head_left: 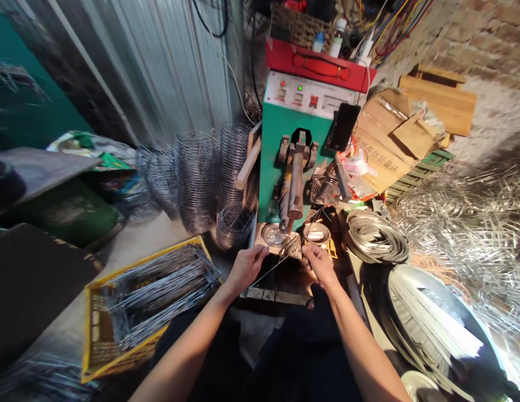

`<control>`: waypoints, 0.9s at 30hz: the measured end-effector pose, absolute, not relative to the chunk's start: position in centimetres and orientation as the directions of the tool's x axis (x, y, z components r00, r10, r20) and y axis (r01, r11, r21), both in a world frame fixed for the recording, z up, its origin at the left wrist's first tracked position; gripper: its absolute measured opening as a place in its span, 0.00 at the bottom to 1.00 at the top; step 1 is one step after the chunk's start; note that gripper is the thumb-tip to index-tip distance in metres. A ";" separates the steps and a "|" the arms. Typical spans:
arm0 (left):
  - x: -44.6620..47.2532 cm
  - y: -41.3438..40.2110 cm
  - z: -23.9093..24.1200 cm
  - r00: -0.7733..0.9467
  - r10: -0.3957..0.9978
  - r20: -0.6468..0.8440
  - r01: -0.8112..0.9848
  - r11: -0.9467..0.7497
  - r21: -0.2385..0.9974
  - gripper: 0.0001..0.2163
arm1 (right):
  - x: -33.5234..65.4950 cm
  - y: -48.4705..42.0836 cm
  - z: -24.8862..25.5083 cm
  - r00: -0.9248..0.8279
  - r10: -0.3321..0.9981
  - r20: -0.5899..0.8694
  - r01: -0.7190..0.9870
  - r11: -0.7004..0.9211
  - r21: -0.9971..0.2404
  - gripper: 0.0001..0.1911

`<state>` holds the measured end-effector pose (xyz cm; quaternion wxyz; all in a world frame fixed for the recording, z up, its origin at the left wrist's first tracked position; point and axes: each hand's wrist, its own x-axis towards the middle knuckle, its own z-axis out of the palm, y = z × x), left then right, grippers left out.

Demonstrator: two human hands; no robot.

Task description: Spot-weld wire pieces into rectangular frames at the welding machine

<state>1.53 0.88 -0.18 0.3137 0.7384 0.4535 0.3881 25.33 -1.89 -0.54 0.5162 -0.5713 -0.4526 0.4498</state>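
Note:
My left hand (248, 267) is closed in a pinch just left of the welding machine's lower jaw; what its fingertips hold is too small to make out. On the other side, my right hand (320, 264) pinches what looks like a thin metal wire near the jaw (290, 244). A straight wire (270, 272) slants from below my left hand up to the jaw. Above, the machine's thick upper rod (296, 195) points down. A round dish of small shiny metal pieces (275, 235) lies beyond my left fingertips, and another bowl (317, 233) sits beyond my right hand.
The green machine body (270, 162) stands ahead, with a phone (347, 125) on its front. A yellow crate (92, 329) of wire parts is at left, near stacked wire rings (196, 178). Coiled strip (375, 235), a large basin (435, 279) and tangled wire (473, 223) fill the right.

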 end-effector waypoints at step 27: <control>-24.2 -12.8 -3.0 -0.638 0.691 0.340 0.421 -0.056 0.905 0.12 | 35.4 -15.1 -6.8 0.432 0.891 0.138 0.865 -0.367 -0.342 0.17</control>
